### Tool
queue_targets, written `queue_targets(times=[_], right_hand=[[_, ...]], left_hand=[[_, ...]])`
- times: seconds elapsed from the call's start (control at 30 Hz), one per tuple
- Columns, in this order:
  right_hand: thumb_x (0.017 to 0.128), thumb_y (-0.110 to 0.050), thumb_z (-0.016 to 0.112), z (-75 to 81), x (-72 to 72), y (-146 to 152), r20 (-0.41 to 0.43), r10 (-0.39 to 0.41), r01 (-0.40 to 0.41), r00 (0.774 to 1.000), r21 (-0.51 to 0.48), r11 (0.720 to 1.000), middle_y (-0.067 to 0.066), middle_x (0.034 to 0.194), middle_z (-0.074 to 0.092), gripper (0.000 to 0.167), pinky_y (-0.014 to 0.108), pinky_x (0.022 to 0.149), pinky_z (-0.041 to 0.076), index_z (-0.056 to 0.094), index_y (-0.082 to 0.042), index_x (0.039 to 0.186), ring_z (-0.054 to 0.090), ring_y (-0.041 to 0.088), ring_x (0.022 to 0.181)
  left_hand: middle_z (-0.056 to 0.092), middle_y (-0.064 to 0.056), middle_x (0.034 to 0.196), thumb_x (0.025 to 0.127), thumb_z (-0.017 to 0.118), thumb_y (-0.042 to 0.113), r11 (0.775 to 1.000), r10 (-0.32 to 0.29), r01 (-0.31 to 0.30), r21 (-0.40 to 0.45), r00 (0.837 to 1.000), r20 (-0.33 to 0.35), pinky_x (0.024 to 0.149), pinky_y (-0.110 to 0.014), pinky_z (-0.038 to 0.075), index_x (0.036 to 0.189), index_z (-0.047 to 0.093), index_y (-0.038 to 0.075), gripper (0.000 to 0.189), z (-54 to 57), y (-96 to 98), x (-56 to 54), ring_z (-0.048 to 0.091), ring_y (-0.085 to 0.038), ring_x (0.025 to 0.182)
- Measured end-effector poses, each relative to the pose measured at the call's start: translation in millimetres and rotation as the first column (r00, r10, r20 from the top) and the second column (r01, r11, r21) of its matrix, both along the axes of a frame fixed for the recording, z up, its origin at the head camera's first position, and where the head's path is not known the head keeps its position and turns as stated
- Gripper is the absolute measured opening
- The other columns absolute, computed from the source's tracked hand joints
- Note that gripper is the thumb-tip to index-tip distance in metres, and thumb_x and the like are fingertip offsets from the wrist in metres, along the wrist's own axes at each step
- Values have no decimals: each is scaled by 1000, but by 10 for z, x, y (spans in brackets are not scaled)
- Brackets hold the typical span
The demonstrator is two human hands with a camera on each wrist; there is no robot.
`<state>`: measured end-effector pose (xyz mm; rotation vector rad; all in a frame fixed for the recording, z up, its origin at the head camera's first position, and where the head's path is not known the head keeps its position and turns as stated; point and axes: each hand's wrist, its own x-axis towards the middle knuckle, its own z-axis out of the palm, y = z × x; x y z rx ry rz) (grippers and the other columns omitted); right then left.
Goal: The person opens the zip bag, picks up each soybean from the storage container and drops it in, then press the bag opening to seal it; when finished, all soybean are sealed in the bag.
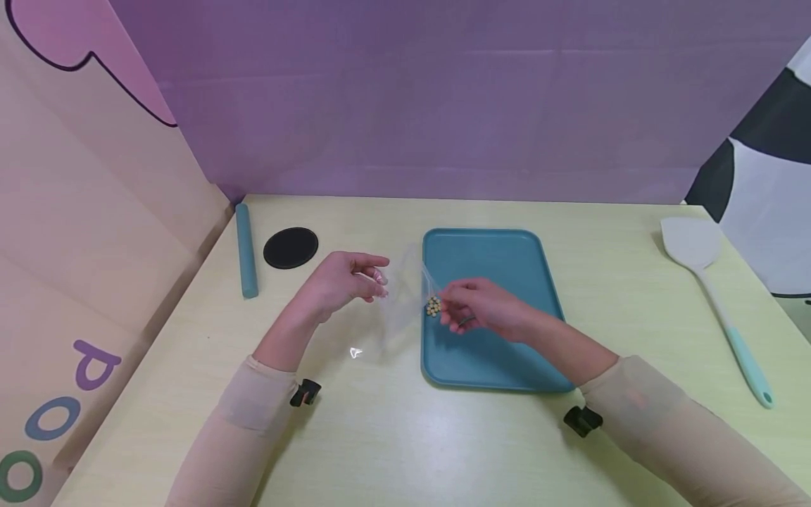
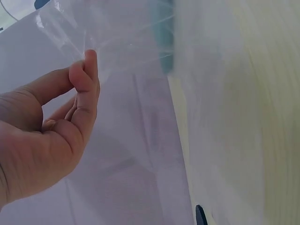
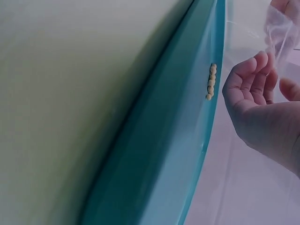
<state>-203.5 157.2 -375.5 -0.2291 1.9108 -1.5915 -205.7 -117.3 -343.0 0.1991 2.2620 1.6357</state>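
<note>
My left hand (image 1: 345, 282) pinches one edge of a clear plastic bag (image 1: 404, 296) between thumb and fingertips, left of the blue tray (image 1: 488, 253). The film spreads rightward from these fingertips in the left wrist view. Over the tray, my right hand (image 1: 484, 306) has curled fingers, and thumb and fingertips pinch the bag's right edge, where its creases draw together. Small round tan beans (image 1: 434, 306) sit in a cluster by the tray's left rim, just left of the right fingertips; the right wrist view shows the beans (image 3: 211, 82) side-on, low against the tray.
A black round disc (image 1: 291, 248) and a blue rod (image 1: 246, 251) lie at the table's back left. At the right side rests a spatula with a pale blade (image 1: 692, 241) and mint handle. Purple cloth (image 1: 443, 105) hangs behind the table.
</note>
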Motion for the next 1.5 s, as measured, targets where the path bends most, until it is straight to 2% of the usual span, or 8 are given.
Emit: queue_targets(times=[0.17,0.33,0.57,0.7,0.83,1.17,1.27,1.5], right_hand=[[106,-26,53,5,-38,55,-4,-34,34,999,-1,999,12,86,66,30,39,76,55,58,3,100,60,21,73],[104,-22,56,-24,-86,94,-97,-33,41,995,80,996,14,93,68,31,38,76,57,60,8,110,63,23,78],[102,-15,61,-129,-170,121,-203,-40,79,978,189,979,17,102,68,22,33,76,56,64,5,110,63,26,85],[100,-13,64,-174,-215,114,-287,-17,96,958,266,959,15,101,68,16,31,75,55,66,2,107,63,24,85],[97,-10,68,-204,-240,106,-363,15,100,932,297,950,13,97,69,12,32,73,55,67,0,104,62,24,83],[89,-7,76,-277,-301,75,-488,80,119,869,364,924,6,88,70,13,32,74,48,74,-1,101,60,21,84],[88,-7,77,-289,-311,75,-501,107,112,859,387,915,4,86,70,14,32,74,49,75,-2,102,61,20,83],[88,-8,77,-285,-322,78,-498,130,99,858,408,908,2,85,69,14,32,74,49,76,-4,102,60,19,81]], left_hand=[[69,-12,99,88,75,0,999,-6,6,-35,1000,-3,85,-41,57,135,64,3,48,-5,3,10,67,-37,99],[70,-13,102,87,75,-1,999,-10,11,-39,1000,8,88,-47,56,135,63,2,49,-12,3,9,70,-34,99],[72,-16,107,88,74,-2,998,-25,26,-51,999,21,89,-50,55,135,63,1,49,-16,3,5,71,-32,98],[71,-18,111,89,73,-2,998,-41,42,-49,999,17,88,-49,56,136,62,0,49,-16,6,3,70,-34,99],[71,-19,112,88,72,-4,998,-49,50,-41,999,16,89,-51,55,136,61,-1,49,-10,14,10,69,-36,100],[70,-21,115,89,72,-3,998,-45,46,-36,999,28,90,-51,55,137,61,-1,50,0,36,19,71,-31,96],[69,-21,116,89,72,-3,998,-45,46,-35,999,28,90,-51,56,137,61,-1,50,-3,38,21,70,-34,98],[69,-21,115,89,72,-2,998,-43,44,-45,999,22,90,-50,55,136,61,-1,48,-17,37,20,69,-37,99]])
